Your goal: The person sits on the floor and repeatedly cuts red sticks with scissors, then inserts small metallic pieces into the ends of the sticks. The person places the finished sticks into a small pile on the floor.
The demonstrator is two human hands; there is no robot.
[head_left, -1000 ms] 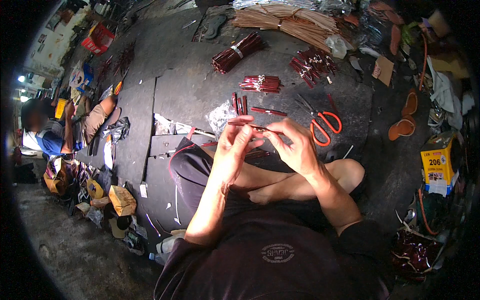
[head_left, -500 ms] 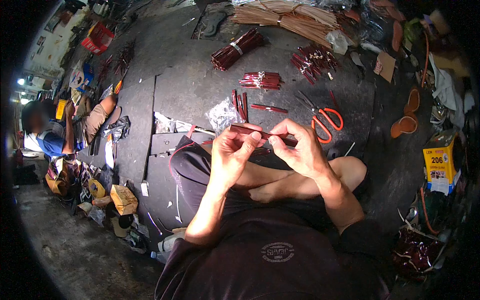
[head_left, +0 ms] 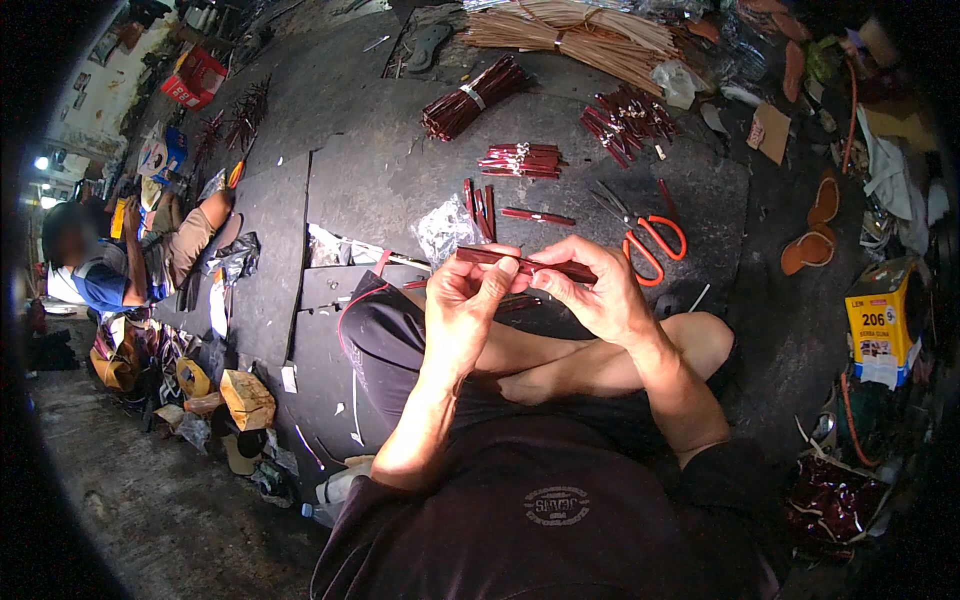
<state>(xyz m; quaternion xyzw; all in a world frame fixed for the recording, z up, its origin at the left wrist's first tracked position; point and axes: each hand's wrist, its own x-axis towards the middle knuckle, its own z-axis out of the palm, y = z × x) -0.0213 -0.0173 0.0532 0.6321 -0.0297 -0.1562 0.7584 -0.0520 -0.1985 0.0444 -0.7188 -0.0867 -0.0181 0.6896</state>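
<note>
Above my crossed legs, a glossy dark red strip (head_left: 482,256) is stretched level between my hands. My left hand (head_left: 463,300) pinches its left part, thumb on top. The thumb and fingers of my right hand (head_left: 605,290) close on its right part. Small details where the fingertips meet are hidden. Just beyond lie a single red strip with a small metal piece (head_left: 538,216), a few loose red strips (head_left: 480,208) and a clear plastic bag (head_left: 440,230). Orange-handled scissors (head_left: 652,250) rest open to the right of my right hand.
Farther off are a row of red strips (head_left: 520,161), a heap of them (head_left: 630,125), a tied dark red bundle (head_left: 474,97) and long tan strips (head_left: 570,45). Sandal pieces (head_left: 808,248) and a yellow can (head_left: 884,325) stand right. Another person (head_left: 110,260) sits far left.
My right hand has shifted slightly, and the right part of the strip now sits higher, more in line with the left part. At far left, the other person's hands have moved a little.
</note>
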